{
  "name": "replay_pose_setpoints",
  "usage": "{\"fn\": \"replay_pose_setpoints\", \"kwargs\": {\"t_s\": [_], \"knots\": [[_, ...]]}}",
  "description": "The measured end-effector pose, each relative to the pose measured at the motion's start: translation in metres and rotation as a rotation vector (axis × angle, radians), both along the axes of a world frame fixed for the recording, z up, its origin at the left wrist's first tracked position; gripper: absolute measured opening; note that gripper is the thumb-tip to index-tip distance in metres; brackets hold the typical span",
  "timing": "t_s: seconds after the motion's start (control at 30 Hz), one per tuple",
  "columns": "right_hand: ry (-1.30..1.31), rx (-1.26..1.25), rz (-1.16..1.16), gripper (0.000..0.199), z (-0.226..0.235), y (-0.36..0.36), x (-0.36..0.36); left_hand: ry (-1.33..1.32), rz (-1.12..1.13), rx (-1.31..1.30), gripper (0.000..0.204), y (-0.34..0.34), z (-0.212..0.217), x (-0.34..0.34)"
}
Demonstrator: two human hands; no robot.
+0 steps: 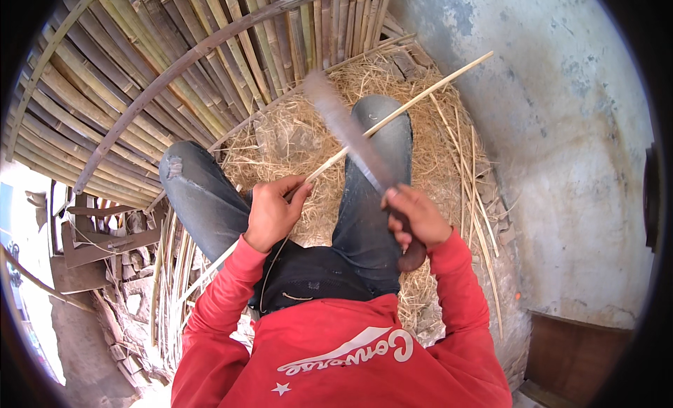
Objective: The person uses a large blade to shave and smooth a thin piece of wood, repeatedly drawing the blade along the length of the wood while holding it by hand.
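Observation:
A long, pale bamboo strip [439, 84] slants across my lap, its far end up toward the wall at the right. My left hand [275, 210] is closed around it near the middle, and its tail runs on under my left forearm. In my right hand [418, 216] is the dark handle of a large knife [348, 136], fingers wrapped round it. The broad blade, smeared by motion at its tip, crosses the strip above my right thigh. Whether its edge touches the strip I cannot tell.
Curly shavings [427, 155] cover the ground around my legs. More thin strips [468, 171] lie at the right, and a bundle of strips [170, 268] at the left. A bamboo-pole fence [231, 64] rises ahead; a blue-grey wall [561, 162] stands at the right.

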State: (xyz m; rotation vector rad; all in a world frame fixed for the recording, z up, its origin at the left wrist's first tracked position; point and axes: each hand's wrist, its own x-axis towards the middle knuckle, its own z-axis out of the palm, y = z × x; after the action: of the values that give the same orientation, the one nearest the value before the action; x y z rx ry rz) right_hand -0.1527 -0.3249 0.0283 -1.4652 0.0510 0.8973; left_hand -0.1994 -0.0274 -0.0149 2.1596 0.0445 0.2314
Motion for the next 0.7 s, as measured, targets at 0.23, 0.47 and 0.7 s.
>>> {"fn": "replay_pose_setpoints", "kwargs": {"t_s": [0.23, 0.47, 0.7], "knots": [[-0.089, 0.04, -0.211, 0.038, -0.008, -0.009, 0.013, 0.032, -0.054, -0.052, 0.018, -0.001, 0.002, 0.001], [-0.117, -0.038, -0.154, 0.036, -0.006, -0.009, 0.006, 0.13, -0.169, -0.275, 0.021, -0.002, 0.0, 0.006], [-0.81, -0.453, 0.022, 0.034, 0.005, 0.001, -0.02, 0.262, -0.26, -0.387, 0.025, 0.004, -0.003, 0.006]]}}
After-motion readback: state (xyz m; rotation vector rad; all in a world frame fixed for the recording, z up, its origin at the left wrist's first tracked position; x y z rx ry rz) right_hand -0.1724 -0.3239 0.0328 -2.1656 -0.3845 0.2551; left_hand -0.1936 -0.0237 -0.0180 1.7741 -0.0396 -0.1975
